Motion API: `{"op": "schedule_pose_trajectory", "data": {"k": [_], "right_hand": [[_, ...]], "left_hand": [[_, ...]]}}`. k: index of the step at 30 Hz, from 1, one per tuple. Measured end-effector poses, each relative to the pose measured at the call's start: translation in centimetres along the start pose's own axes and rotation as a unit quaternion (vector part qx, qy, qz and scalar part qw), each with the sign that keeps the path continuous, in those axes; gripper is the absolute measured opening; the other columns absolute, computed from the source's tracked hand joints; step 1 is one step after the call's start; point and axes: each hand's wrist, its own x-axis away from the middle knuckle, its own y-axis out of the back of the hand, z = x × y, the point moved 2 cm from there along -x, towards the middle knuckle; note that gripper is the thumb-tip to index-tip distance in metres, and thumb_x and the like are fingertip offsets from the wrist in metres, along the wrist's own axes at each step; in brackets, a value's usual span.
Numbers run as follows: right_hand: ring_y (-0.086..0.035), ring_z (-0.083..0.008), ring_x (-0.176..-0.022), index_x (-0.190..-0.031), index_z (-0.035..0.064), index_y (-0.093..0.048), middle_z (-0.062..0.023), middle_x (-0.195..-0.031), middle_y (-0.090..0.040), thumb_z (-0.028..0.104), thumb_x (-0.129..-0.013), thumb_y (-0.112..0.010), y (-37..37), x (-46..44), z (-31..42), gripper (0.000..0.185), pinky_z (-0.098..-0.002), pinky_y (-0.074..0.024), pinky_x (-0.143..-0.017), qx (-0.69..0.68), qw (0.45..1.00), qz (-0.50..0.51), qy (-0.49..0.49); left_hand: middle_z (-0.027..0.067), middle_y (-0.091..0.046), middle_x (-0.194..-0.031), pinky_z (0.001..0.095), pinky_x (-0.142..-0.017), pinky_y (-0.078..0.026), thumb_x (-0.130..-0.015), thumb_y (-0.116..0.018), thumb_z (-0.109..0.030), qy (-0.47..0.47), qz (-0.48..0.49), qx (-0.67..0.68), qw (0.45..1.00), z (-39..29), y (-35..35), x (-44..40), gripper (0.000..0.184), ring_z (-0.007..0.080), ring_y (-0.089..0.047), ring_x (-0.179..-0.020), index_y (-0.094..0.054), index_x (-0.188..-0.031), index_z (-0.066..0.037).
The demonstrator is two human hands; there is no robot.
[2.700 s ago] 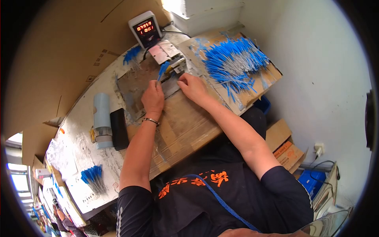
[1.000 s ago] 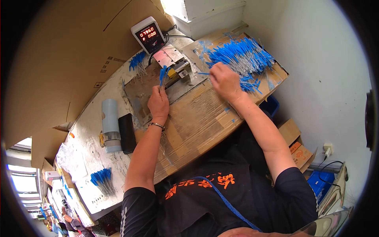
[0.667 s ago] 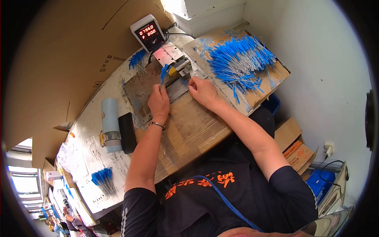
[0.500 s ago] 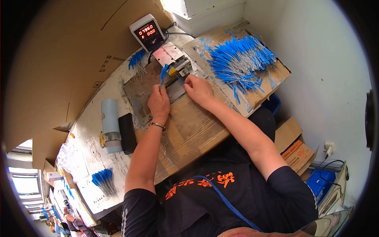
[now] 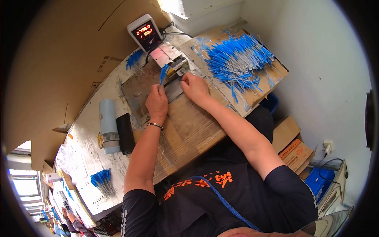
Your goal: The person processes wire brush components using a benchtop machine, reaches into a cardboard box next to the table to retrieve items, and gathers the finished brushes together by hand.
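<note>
My left hand (image 5: pixel 157 102) is closed around a small bunch of thin pieces with blue ends (image 5: pixel 164 73), which stick up above the fist. Close by on the right, my right hand (image 5: pixel 195 87) has thumb and fingers pinched at the front of a small metal machine (image 5: pixel 181 66). What the right fingertips hold is hidden. A yellow part (image 5: pixel 171 72) of the machine sits between the two hands. Under them lies a worn metal plate (image 5: pixel 173 91) on the table.
A big pile of blue-ended wire pieces (image 5: pixel 241 59) lies on cardboard at right. Smaller bunches rest behind the plate (image 5: pixel 134 59) and at front left (image 5: pixel 102 181). A lit digital counter (image 5: pixel 145 32) stands behind the machine. A light-blue bottle (image 5: pixel 108 124) and black phone-like object (image 5: pixel 125 133) lie left.
The counter's lower row of digits has changed. The blue bit by my right fingertips no longer shows. Both hands stay nearly in place; the whole view has shifted slightly.
</note>
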Motion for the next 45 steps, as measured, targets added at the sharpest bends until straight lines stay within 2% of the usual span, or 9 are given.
{"op": "schedule_pose_trajectory", "data": {"k": [4,6,9,12,18,27,37,43,45], "right_hand": [[-0.063,-0.0321,-0.078,-0.088,0.0075,-0.063,-0.0133,-0.082,-0.066,0.018,-0.082,-0.060,1.7,0.8,-0.4,0.013,-0.0416,-0.0488,-0.068,-0.052,0.998,-0.014,0.033],[-0.062,-0.0337,-0.082,-0.086,0.0082,-0.062,-0.0122,-0.087,-0.065,0.019,-0.082,-0.059,4.0,1.0,-1.2,0.011,-0.0459,-0.0485,-0.067,0.002,0.994,-0.059,0.089],[-0.061,-0.0314,-0.079,-0.086,0.0096,-0.061,-0.0103,-0.087,-0.058,0.015,-0.083,-0.059,9.6,0.6,-2.8,0.007,-0.0434,-0.0492,-0.065,0.150,0.974,-0.138,0.102],[-0.062,-0.0320,-0.080,-0.085,0.0084,-0.059,-0.0113,-0.087,-0.057,0.012,-0.081,-0.060,12.0,-0.6,-5.1,0.005,-0.0457,-0.0502,-0.063,0.254,0.950,-0.152,0.100],[-0.061,-0.0321,-0.078,-0.080,0.0057,-0.057,-0.0121,-0.087,-0.056,0.008,-0.078,-0.061,12.0,-1.9,-6.0,0.005,-0.0458,-0.0512,-0.065,0.312,0.935,-0.125,0.114],[-0.061,-0.0295,-0.076,-0.077,0.0069,-0.055,-0.0105,-0.084,-0.055,0.009,-0.076,-0.064,12.9,-1.2,-5.4,0.009,-0.0418,-0.0513,-0.062,0.231,0.940,-0.172,0.182],[-0.060,-0.0266,-0.081,-0.077,0.0076,-0.058,-0.0078,-0.086,-0.055,0.010,-0.076,-0.065,12.8,-0.6,-5.1,0.007,-0.0383,-0.0515,-0.063,0.287,0.933,-0.149,0.161],[-0.061,-0.0291,-0.076,-0.078,0.0072,-0.058,-0.0086,-0.082,-0.058,0.010,-0.077,-0.063,11.2,1.4,-0.5,0.006,-0.0391,-0.0502,-0.061,0.121,0.947,-0.175,0.240],[-0.062,-0.0318,-0.071,-0.079,0.0075,-0.058,-0.0101,-0.077,-0.061,0.011,-0.079,-0.060,8.3,2.2,0.2,0.004,-0.0422,-0.0493,-0.060,0.073,0.971,-0.075,0.216]], "left_hand": [[0.0163,-0.063,-0.078,0.0476,-0.063,-0.045,-0.095,-0.046,-0.031,-0.031,-0.020,-0.013,0.999,-0.3,0.0,0.3,0.021,0.0383,-0.060,-0.074,-0.054,-0.098,-0.011],[0.0159,-0.063,-0.078,0.0472,-0.063,-0.045,-0.095,-0.047,-0.031,-0.034,-0.020,-0.009,0.999,-0.6,0.2,0.0,0.021,0.0382,-0.060,-0.073,-0.054,-0.097,-0.011],[0.0147,-0.063,-0.077,0.0456,-0.062,-0.045,-0.095,-0.047,-0.031,-0.033,0.004,-0.020,0.999,-0.7,0.3,0.3,0.020,0.0371,-0.060,-0.072,-0.054,-0.094,-0.011],[0.0139,-0.062,-0.077,0.0438,-0.061,-0.046,-0.094,-0.048,-0.030,-0.045,0.016,-0.031,0.998,-0.9,0.4,0.2,0.020,0.0354,-0.060,-0.072,-0.054,-0.092,-0.011],[0.0116,-0.063,-0.080,0.0430,-0.061,-0.046,-0.093,-0.050,-0.027,-0.082,0.004,-0.070,0.994,-1.2,0.2,0.4,0.016,0.0331,-0.061,-0.074,-0.055,-0.091,-0.012],[0.0114,-0.063,-0.082,0.0433,-0.062,-0.047,-0.093,-0.050,-0.026,-0.073,0.008,-0.086,0.994,-1.3,0.0,0.2,0.015,0.0331,-0.061,-0.076,-0.056,-0.093,-0.013],[0.0148,-0.062,-0.076,0.0449,-0.062,-0.044,-0.096,-0.046,-0.030,0.000,-0.010,0.033,0.999,0.0,0.1,0.1,0.020,0.0363,-0.059,-0.071,-0.054,-0.098,-0.011],[0.0155,-0.062,-0.076,0.0464,-0.062,-0.044,-0.096,-0.045,-0.030,0.016,-0.007,0.053,0.998,0.2,0.1,0.0,0.022,0.0379,-0.060,-0.072,-0.053,-0.101,-0.010],[0.0160,-0.062,-0.076,0.0472,-0.062,-0.044,-0.096,-0.045,-0.030,0.018,-0.005,0.041,0.999,0.3,0.1,0.0,0.022,0.0385,-0.060,-0.072,-0.053,-0.101,-0.010]]}}
